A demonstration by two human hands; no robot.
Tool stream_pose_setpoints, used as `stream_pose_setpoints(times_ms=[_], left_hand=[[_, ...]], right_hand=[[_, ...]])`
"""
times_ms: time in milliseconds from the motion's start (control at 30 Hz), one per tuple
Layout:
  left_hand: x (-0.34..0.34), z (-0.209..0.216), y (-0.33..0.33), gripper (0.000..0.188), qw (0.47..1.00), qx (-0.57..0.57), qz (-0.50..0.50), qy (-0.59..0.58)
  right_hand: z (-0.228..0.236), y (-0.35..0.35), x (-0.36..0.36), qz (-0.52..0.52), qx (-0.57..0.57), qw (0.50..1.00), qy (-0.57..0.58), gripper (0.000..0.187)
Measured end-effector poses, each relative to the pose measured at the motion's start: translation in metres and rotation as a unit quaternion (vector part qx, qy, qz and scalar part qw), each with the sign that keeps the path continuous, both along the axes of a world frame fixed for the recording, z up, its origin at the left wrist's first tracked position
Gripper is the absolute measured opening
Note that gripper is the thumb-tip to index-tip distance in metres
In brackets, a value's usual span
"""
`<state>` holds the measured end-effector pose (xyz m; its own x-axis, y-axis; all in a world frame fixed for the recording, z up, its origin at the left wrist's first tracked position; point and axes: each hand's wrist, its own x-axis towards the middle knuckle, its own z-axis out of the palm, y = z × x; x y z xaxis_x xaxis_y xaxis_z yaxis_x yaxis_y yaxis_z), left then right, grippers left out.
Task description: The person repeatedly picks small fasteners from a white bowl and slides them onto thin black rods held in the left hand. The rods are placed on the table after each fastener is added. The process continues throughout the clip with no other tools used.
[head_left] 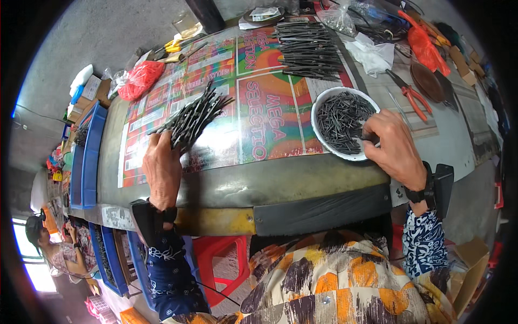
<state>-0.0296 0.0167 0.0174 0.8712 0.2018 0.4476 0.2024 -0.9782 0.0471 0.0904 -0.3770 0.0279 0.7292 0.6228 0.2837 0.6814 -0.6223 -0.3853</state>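
Observation:
My left hand [163, 166] is closed around the near end of a bundle of thin dark rods [195, 117], which fan out away from me over the printed sheet. At the right, my right hand [396, 144] reaches over the near right rim of a round white bowl [316, 125]. That bowl is filled with short black pin-like pieces [341, 120]. The thumb and fingers of this hand are pinched together just inside the rim; what lies between them is too small to make out. Beyond the bowl, more dark rods [307, 51] lie side by side in a flat stack.
A colourful printed sheet [216, 70] covers the tabletop. Red-handled pliers [413, 97], a brown round dish [427, 82] and crumpled white plastic [372, 54] lie right. A red bag [141, 80] and blue tray [98, 156] are left. Another person [56, 251] sits at far left.

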Motion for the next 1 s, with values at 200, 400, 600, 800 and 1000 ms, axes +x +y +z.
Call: stream_pose_setpoints(times_ms=[200, 400, 600, 800, 1000], left_hand=[[0.007, -0.008, 0.002, 0.022, 1.000, 0.016, 0.018, 0.006], [0.003, -0.016, -0.022, 0.022, 0.999, -0.015, -0.027, -0.021], [0.008, -0.018, -0.050, 0.033, 0.995, -0.034, -0.091, 0.009], [0.010, -0.008, -0.078, 0.035, 0.988, -0.086, -0.119, -0.044], [-0.011, 0.014, -0.133, 0.010, 0.934, -0.325, -0.140, -0.045]], right_hand=[[0.002, -0.001, -0.006, -0.014, 0.094, 0.995, 0.041, 0.012], [0.000, -0.009, -0.014, -0.024, 0.206, 0.970, 0.129, 0.013], [-0.002, -0.016, -0.020, -0.041, 0.302, 0.917, 0.257, 0.009], [-0.007, -0.021, -0.029, -0.043, 0.356, 0.898, 0.255, 0.020], [-0.006, -0.022, -0.039, -0.024, 0.368, 0.895, 0.253, 0.019]])
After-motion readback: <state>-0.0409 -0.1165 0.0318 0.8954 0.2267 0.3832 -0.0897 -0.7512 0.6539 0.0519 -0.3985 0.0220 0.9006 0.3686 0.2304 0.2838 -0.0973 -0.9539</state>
